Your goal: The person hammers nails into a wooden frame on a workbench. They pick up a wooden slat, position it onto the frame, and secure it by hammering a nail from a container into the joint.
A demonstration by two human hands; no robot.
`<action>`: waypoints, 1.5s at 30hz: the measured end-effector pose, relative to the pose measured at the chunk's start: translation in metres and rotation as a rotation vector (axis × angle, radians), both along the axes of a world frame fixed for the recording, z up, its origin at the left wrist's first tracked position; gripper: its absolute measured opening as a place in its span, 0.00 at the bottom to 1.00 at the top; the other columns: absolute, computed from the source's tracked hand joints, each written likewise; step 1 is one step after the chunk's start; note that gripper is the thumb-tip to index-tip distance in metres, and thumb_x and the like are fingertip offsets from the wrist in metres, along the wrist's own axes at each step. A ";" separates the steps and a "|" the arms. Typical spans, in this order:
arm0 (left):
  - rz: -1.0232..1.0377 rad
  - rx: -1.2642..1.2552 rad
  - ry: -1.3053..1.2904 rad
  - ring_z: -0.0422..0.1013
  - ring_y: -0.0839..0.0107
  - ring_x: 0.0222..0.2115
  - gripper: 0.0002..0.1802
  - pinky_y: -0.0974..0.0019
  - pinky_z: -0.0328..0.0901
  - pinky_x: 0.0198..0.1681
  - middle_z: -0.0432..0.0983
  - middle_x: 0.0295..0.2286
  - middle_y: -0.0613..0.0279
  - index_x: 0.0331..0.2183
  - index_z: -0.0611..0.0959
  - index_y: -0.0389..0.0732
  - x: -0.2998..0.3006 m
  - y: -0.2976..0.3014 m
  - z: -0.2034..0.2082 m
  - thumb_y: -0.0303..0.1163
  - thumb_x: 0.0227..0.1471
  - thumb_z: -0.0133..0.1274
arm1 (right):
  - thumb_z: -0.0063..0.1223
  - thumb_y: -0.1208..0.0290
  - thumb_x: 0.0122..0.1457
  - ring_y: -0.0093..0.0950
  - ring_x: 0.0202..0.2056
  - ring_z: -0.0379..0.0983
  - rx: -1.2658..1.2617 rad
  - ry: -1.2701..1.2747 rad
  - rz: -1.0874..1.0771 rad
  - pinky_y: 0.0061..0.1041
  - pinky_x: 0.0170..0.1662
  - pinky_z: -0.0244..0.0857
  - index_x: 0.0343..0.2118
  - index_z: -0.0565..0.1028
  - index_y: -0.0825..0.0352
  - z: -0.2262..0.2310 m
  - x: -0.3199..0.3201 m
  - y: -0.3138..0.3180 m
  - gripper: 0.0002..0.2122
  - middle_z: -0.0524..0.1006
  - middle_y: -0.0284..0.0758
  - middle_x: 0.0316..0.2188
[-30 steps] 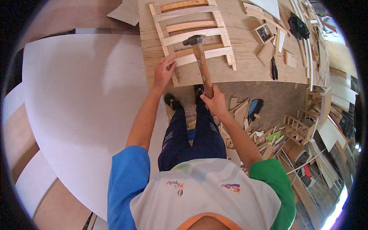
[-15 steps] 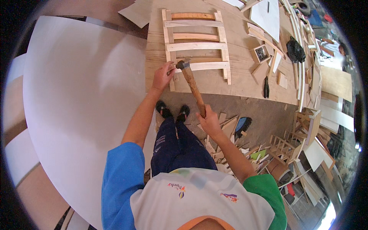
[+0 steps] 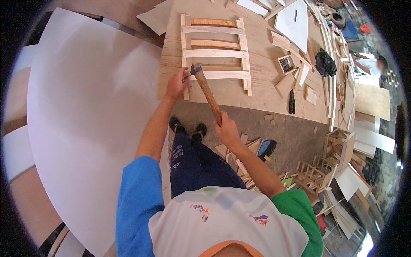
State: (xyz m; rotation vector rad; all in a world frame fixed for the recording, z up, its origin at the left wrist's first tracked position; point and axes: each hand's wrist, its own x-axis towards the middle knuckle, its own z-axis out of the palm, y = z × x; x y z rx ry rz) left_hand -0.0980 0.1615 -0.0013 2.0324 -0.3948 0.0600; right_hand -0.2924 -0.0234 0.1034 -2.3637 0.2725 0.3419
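Observation:
A ladder-like wooden frame of pale slats across two side rails lies on the plywood-topped table. My right hand is closed round the lower handle of a hammer. The hammer's dark head is over the left end of the frame's nearest slat, right beside my left fingers; whether it touches the wood I cannot tell. At that same corner my left hand has its fingers pinched together by the left rail. What they pinch is too small to make out.
A small box of dark nails or screws, black-handled pliers, a black plastic bag and wood offcuts lie on the table's right. A large white panel spans my left. Scrap wood and a blue brush are on the floor. Another person is far right.
The view has shifted slightly, so the frame and table appear further left. The hammer head stays near my left fingers, and both hands keep their grip.

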 end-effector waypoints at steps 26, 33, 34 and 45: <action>0.079 0.004 0.008 0.76 0.58 0.37 0.19 0.60 0.68 0.40 0.79 0.34 0.51 0.43 0.73 0.37 -0.005 0.000 -0.003 0.29 0.49 0.56 | 0.49 0.71 0.55 0.56 0.32 0.71 -0.015 0.002 -0.020 0.51 0.33 0.64 0.40 0.62 0.69 -0.004 0.000 -0.003 0.13 0.74 0.54 0.27; 0.090 -0.011 0.012 0.76 0.59 0.36 0.18 0.60 0.69 0.38 0.79 0.33 0.51 0.42 0.73 0.39 -0.006 -0.004 0.005 0.28 0.48 0.57 | 0.49 0.71 0.55 0.56 0.32 0.71 0.005 0.002 -0.009 0.51 0.33 0.64 0.39 0.61 0.69 -0.008 -0.004 -0.003 0.12 0.74 0.55 0.28; 0.085 -0.043 0.005 0.76 0.59 0.36 0.18 0.60 0.69 0.38 0.79 0.33 0.51 0.42 0.73 0.39 -0.007 -0.003 0.003 0.28 0.48 0.57 | 0.49 0.71 0.55 0.56 0.32 0.71 0.005 -0.005 -0.007 0.51 0.33 0.64 0.38 0.61 0.69 -0.009 -0.005 -0.002 0.12 0.74 0.55 0.28; 0.163 -0.026 -0.079 0.75 0.59 0.33 0.11 0.62 0.68 0.36 0.79 0.28 0.55 0.33 0.80 0.37 -0.011 -0.006 0.012 0.24 0.42 0.60 | 0.50 0.72 0.55 0.55 0.30 0.72 -0.027 -0.062 0.028 0.50 0.30 0.65 0.38 0.61 0.69 -0.020 -0.011 -0.004 0.13 0.74 0.55 0.24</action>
